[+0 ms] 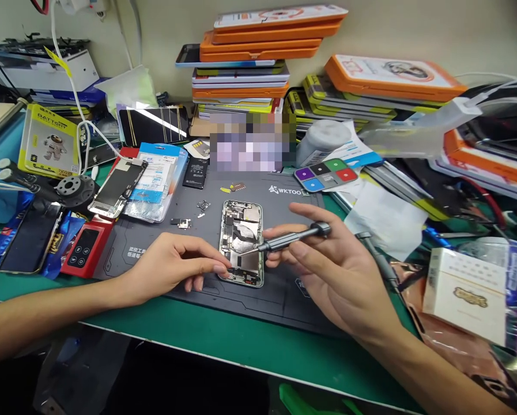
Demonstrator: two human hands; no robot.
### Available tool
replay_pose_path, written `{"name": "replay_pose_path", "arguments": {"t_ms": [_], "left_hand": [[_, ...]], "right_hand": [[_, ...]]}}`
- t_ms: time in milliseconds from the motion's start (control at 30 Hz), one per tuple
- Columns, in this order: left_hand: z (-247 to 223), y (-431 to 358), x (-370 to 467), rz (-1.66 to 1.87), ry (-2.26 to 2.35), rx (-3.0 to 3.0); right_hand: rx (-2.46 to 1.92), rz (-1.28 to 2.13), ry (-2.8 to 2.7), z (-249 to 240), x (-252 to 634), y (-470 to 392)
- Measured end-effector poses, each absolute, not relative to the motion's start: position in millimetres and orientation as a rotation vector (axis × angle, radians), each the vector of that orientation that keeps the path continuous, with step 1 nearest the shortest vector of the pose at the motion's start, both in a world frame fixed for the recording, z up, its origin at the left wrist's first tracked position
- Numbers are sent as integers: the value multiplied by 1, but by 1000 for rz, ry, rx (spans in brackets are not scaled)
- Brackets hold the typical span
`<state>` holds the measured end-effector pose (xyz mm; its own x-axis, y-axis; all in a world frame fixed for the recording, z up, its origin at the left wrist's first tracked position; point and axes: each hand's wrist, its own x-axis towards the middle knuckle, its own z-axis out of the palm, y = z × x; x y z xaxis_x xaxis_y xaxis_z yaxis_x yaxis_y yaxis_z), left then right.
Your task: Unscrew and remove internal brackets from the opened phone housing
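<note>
An opened phone housing (pixel 252 262) lies on the dark grey mat (pixel 206 302), its inner parts showing. My right hand (pixel 331 259) has its fingers closed round a grey screwdriver (pixel 290 237), whose tip points left over the lower half of the housing. At the housing's left edge is my left hand (pixel 176 265), thumb and forefinger pinched together; anything between them is too small to make out. Left of the housing, small metal parts (pixel 181 223) rest on the mat. A black battery (pixel 195 172) lies further back.
A loose phone screen (pixel 117 187) leans on packets at the left, behind a red device (pixel 87 249). Stacked orange boxes (pixel 258 46) stand along the wall. To the right are a coloured tray (pixel 326 174), white paper (pixel 385 216) and a white box (pixel 465 294).
</note>
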<state>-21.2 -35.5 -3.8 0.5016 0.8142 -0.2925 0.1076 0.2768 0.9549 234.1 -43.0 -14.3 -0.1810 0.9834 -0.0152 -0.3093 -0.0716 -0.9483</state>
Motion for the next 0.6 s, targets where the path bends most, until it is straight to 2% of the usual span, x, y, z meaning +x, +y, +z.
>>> {"name": "replay_pose_path", "arguments": {"t_ms": [600], "left_hand": [[-1, -35, -19, 584, 965, 1168]], "right_hand": [[-857, 1414, -1287, -18, 231, -55]]}}
